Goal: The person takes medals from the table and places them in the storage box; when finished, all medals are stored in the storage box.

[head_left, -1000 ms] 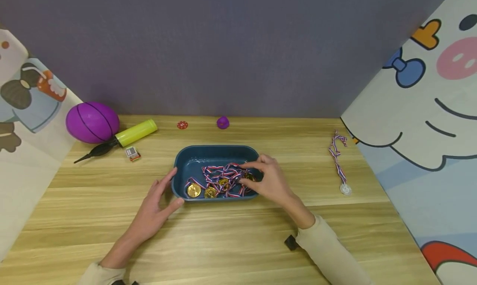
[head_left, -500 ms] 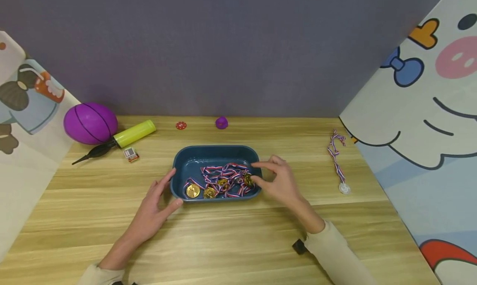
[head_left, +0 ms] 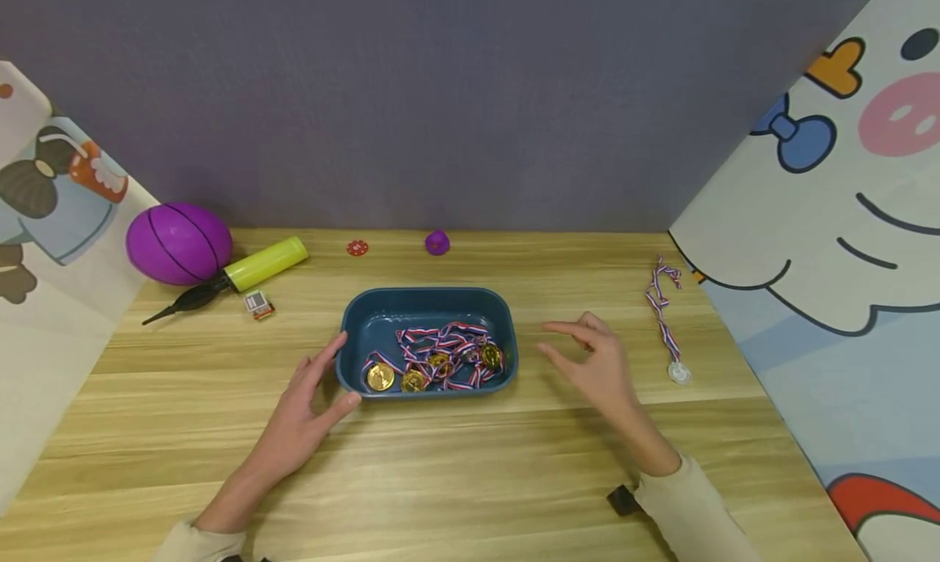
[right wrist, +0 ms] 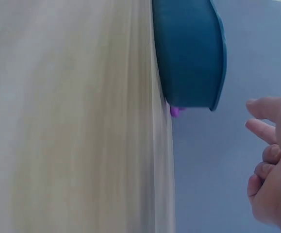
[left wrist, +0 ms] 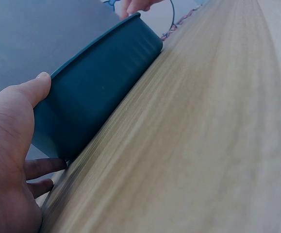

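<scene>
A dark blue plastic bin [head_left: 429, 299] stands mid-table. Several gold medals [head_left: 380, 376] with tangled red, white and blue ribbons [head_left: 441, 342] lie inside it. My left hand [head_left: 297, 419] rests at the bin's left end, its thumb by the front rim and its fingers spread along the side, as the left wrist view also shows. To the right of the bin, my right hand [head_left: 598, 370] hovers above the table, holding nothing. Its thumb and index finger are apart, while the right wrist view shows the other fingers curled in.
A silver medal [head_left: 679, 372] on a ribbon lies far right. At the back left are a purple ball [head_left: 179, 244], a yellow-and-black hand pump [head_left: 264, 263] and a small box [head_left: 259, 303]. A red chip [head_left: 357, 248] and a small purple object [head_left: 436, 242] lie near the grey back wall.
My right hand has left the medals in the bin and moved right, out past the rim. A gold medal at the bin's right end now shows fully. My left hand stays put.
</scene>
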`<action>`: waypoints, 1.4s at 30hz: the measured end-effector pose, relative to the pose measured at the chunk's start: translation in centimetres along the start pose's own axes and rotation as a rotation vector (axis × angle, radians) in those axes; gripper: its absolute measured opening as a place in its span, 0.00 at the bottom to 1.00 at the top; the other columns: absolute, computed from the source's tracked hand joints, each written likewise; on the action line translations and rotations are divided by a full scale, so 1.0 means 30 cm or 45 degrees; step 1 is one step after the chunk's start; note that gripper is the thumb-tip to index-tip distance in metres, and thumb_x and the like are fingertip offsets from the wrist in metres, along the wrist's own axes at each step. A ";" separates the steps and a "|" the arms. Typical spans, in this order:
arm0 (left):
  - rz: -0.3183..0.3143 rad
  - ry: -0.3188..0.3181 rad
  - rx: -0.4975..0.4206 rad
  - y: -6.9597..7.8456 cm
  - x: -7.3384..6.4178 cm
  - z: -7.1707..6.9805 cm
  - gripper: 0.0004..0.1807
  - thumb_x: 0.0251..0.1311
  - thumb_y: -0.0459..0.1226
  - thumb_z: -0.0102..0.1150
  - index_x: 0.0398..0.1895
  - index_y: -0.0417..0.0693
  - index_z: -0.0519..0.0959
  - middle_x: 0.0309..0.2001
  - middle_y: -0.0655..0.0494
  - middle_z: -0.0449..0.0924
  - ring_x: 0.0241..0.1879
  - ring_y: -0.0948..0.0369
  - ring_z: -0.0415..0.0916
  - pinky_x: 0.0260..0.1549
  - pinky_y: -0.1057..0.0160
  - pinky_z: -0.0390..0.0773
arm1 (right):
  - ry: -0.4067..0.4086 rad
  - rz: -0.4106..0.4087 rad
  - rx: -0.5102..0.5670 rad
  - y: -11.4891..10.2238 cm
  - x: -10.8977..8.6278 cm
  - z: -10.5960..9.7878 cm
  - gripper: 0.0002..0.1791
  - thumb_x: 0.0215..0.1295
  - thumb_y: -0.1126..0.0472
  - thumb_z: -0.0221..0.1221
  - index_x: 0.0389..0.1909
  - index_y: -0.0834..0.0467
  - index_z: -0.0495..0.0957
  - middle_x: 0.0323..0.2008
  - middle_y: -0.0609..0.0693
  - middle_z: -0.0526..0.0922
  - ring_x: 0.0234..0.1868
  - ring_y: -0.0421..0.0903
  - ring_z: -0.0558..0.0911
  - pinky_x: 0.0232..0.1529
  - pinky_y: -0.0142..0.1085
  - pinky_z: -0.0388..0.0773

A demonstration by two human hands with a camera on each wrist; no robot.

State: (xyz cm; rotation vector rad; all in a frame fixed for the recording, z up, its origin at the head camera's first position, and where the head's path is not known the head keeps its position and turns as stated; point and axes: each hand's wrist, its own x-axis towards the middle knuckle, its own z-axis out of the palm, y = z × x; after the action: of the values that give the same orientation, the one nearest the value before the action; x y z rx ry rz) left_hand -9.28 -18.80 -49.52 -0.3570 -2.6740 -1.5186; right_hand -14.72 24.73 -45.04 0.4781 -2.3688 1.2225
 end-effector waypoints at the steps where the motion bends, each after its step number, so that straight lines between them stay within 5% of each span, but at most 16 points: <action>1: -0.003 0.000 0.000 0.000 0.000 0.000 0.46 0.77 0.42 0.68 0.91 0.71 0.55 0.78 0.32 0.72 0.79 0.30 0.65 0.84 0.26 0.34 | 0.009 0.008 0.000 0.002 -0.004 -0.010 0.17 0.56 0.73 0.81 0.47 0.59 0.95 0.25 0.59 0.64 0.28 0.47 0.59 0.31 0.32 0.57; 13: -0.007 -0.002 -0.005 -0.001 -0.002 -0.001 0.46 0.77 0.43 0.69 0.91 0.73 0.55 0.78 0.32 0.72 0.80 0.29 0.63 0.83 0.25 0.34 | 0.124 0.170 -0.049 0.057 -0.049 -0.107 0.17 0.57 0.76 0.80 0.48 0.63 0.94 0.26 0.62 0.59 0.30 0.37 0.55 0.33 0.34 0.52; 21: 0.001 0.001 -0.008 0.000 -0.001 -0.002 0.46 0.77 0.42 0.69 0.91 0.72 0.56 0.77 0.32 0.73 0.79 0.29 0.64 0.84 0.25 0.34 | 0.234 0.213 -0.063 0.002 -0.061 -0.169 0.16 0.55 0.83 0.75 0.45 0.74 0.90 0.25 0.64 0.56 0.29 0.34 0.52 0.33 0.35 0.50; 29: 0.021 0.003 0.004 -0.002 0.002 0.002 0.47 0.77 0.42 0.69 0.91 0.71 0.55 0.78 0.33 0.72 0.78 0.30 0.66 0.85 0.28 0.34 | 0.331 0.271 -0.158 0.140 -0.117 -0.255 0.17 0.54 0.80 0.78 0.45 0.67 0.93 0.23 0.54 0.59 0.25 0.34 0.53 0.28 0.33 0.51; 42: 0.015 0.006 0.001 0.001 0.000 0.001 0.47 0.77 0.41 0.69 0.91 0.69 0.55 0.77 0.31 0.72 0.78 0.29 0.65 0.84 0.26 0.35 | 0.397 0.399 -0.303 0.202 -0.170 -0.366 0.15 0.58 0.74 0.80 0.46 0.67 0.93 0.22 0.51 0.59 0.24 0.37 0.54 0.25 0.33 0.50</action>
State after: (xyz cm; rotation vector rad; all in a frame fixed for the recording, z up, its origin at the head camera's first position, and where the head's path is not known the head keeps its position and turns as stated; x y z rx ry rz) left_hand -9.27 -18.75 -49.52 -0.3681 -2.6643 -1.5131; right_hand -10.96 37.71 -46.10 -0.1569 -2.3266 1.0295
